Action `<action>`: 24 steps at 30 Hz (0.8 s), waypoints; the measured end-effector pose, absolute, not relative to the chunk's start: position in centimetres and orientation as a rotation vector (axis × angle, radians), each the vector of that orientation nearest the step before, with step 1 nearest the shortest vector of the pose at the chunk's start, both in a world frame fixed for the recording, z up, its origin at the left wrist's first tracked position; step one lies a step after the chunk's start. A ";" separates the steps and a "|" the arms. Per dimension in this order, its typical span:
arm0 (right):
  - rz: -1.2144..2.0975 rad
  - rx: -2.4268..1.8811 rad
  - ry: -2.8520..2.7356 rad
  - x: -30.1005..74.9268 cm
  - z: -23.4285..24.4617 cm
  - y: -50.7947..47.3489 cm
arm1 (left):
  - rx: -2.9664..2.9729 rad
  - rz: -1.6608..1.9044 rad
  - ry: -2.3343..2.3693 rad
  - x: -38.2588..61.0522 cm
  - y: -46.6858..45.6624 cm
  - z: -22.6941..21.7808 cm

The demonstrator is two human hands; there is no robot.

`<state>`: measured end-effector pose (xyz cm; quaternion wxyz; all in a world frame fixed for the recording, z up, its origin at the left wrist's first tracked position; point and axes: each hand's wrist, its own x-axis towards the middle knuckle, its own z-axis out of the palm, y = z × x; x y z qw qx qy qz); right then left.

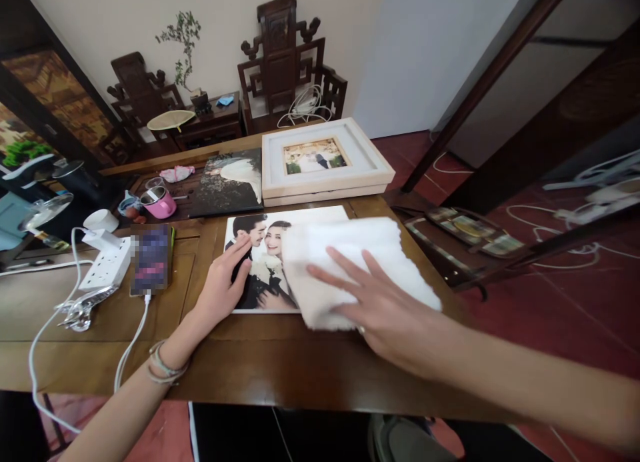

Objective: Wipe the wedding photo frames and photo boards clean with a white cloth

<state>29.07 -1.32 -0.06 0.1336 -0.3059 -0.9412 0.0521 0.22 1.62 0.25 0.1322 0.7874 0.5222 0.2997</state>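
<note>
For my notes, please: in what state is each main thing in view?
Portrait: flat, face up, partly covered
White cloth: spread partly over portrait
Left hand: open, resting on portrait
Right hand: open, on cloth
Framed picture: flat, face up
Dark print: flat, face up
Phone: cable attached
Power strip: plug inserted
Pink cup: upright
Potted tree: upright

The white cloth (320, 239) hides the three o'clock side of the photo panel (267, 269). The right hand (387, 309) is blurred, its arm cropped at four o'clock; the left arm (135, 402) is cut off at eight. Coarse blocks obscure the phone (151, 259) at nine. Twelve o'clock's framed picture (316, 155) shows details too small to read.
</note>
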 end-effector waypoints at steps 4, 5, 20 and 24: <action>0.275 -0.771 -2.720 29.1 -0.4 -5.8 | 2.282 0.850 1.552 0.2 1.7 0.0; 0.298 -0.755 -2.721 29.0 -0.3 -6.2 | 2.282 0.836 1.555 0.2 1.7 0.0; 0.177 -1.050 -2.928 23.6 3.8 8.4 | 2.208 0.825 1.495 -0.3 1.8 -0.1; 0.131 -1.075 -2.936 23.7 4.0 6.9 | 2.217 0.809 1.507 -0.3 1.8 -0.1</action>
